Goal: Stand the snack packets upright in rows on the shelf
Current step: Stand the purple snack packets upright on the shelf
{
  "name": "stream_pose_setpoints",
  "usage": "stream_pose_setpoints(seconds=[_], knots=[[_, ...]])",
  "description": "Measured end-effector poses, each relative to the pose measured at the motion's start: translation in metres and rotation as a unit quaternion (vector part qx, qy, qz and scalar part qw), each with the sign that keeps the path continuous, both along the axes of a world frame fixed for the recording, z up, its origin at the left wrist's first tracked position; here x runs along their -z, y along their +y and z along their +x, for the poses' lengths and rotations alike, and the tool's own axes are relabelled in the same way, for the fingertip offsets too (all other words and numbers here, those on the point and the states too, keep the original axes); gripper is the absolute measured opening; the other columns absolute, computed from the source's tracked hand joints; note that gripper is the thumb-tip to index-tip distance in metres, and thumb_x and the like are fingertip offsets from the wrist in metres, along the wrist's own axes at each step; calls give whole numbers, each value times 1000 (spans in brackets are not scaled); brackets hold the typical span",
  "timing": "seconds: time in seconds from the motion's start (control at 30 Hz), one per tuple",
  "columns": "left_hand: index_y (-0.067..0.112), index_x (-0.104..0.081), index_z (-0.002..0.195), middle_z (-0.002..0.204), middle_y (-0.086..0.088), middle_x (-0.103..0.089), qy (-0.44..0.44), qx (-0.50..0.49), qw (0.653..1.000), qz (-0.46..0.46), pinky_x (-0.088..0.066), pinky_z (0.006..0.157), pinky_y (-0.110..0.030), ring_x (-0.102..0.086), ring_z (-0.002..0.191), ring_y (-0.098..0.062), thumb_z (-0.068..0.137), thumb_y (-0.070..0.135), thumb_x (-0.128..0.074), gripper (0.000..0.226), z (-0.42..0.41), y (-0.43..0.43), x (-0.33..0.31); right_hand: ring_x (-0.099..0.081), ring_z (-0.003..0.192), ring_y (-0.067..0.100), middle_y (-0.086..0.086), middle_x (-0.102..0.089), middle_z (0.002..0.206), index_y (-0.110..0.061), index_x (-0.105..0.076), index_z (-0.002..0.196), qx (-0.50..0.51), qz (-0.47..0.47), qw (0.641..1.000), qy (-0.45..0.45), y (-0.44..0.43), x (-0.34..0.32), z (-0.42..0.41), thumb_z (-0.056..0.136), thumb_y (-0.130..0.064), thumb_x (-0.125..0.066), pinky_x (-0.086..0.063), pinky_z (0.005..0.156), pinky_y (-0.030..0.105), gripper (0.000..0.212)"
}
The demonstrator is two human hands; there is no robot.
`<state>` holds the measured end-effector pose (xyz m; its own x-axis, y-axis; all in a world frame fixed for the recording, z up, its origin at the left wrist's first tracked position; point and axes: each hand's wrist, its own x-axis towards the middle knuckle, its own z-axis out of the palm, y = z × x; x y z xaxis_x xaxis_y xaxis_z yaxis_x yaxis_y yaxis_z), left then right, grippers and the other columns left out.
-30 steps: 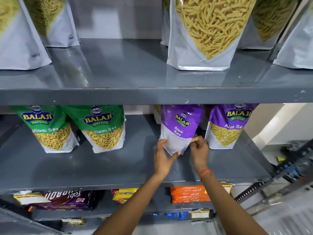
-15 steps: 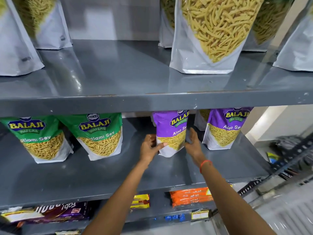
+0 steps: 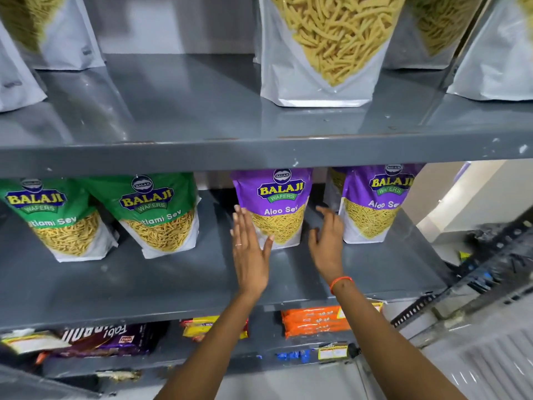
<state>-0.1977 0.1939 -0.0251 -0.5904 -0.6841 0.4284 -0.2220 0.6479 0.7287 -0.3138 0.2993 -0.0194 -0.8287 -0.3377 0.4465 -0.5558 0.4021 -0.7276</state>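
A purple Aloo Sev packet (image 3: 275,209) stands upright on the grey middle shelf (image 3: 173,278). My left hand (image 3: 249,249) is flat and open at the packet's left side, its thumb touching the lower left corner. My right hand (image 3: 327,241) is open just right of the packet, fingers spread, a small gap between them and it. A second purple Aloo Sev packet (image 3: 375,206) stands upright further right. Two green Ratlami Sev packets (image 3: 160,215) (image 3: 60,223) stand on the left of the same shelf.
The top shelf (image 3: 202,111) carries large white pouches of yellow sev (image 3: 326,50). The bottom shelf holds orange packs (image 3: 314,321), yellow packs (image 3: 207,326) and a dark purple biscuit pack (image 3: 106,339). Metal rack parts (image 3: 490,255) lie on the floor at the right.
The purple packet went from tilted and gripped at its base to standing upright, front facing out. Both hands have let go and opened at its sides.
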Motion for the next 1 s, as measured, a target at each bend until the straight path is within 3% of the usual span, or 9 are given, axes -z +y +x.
stream_pose_setpoints(seconds=[0.13,0.3,0.43,0.5,0.6,0.67,0.83,0.93,1.0], knots=[[6,-14,143,150,-4,-11,2,97,991,-87,-14,118,-29,-13,141,-22,90,34,-43,66,-33,64,-3,-43,113,32,23,-50,119,-4,-51,115,32,1,994,108,43,-5,-16,71,11,-51,-32,99,30,47],[5,-8,144,157,-11,-8,-40,169,979,105,-15,113,-22,-15,144,-20,82,21,-66,87,-96,105,-13,-43,114,50,38,-43,121,12,-43,121,169,-61,983,-34,103,3,-67,66,14,-54,-26,99,34,56],[0,-14,144,155,-16,-20,-82,188,954,220,-24,101,-18,-27,140,-26,73,7,-75,94,-135,104,-12,-29,136,42,35,-28,145,15,-18,137,22,-12,980,-199,134,9,-121,75,-5,-56,-20,116,45,75],[-4,-29,137,147,-21,-37,-74,220,935,267,-31,94,-16,-40,129,-23,74,0,-72,77,-148,102,-6,-33,137,35,32,-27,148,12,-18,139,-76,-17,971,-224,140,7,-139,80,13,-58,-25,117,50,72],[-7,-42,122,129,-28,-52,-72,203,928,306,-40,90,-26,-51,110,-23,77,1,-69,53,-155,103,5,-63,99,-4,25,-49,130,3,-42,123,-157,-39,961,-224,148,7,-150,74,27,-56,-54,90,20,56],[-3,-45,116,118,-22,-59,-71,177,929,317,-44,88,-35,-57,106,-29,76,6,-72,49,-152,110,13,-62,88,-15,11,-51,121,-13,-42,118,-187,-41,954,-232,159,11,-149,71,20,-61,-52,75,5,60],[11,-48,114,113,-8,-66,-75,185,930,310,-53,86,-29,-65,100,-22,74,17,-75,48,-121,143,31,-53,112,21,14,-52,126,-17,-39,123,-165,-41,939,-297,202,24,-119,82,11,-54,-44,93,32,52],[19,-50,110,103,4,-66,-74,177,942,275,-48,67,-1,-64,88,-6,73,25,-75,45,-97,167,38,-51,118,27,16,-54,128,-9,-40,127,-149,-19,946,-286,225,34,-104,85,11,-51,-44,95,38,48],[18,-49,112,107,3,-66,-73,174,946,265,-51,70,-6,-63,90,-7,74,29,-74,46,-86,181,39,-52,119,27,15,-56,127,-10,-40,127,-144,-11,947,-287,235,35,-97,86,8,-50,-44,94,38,47]])
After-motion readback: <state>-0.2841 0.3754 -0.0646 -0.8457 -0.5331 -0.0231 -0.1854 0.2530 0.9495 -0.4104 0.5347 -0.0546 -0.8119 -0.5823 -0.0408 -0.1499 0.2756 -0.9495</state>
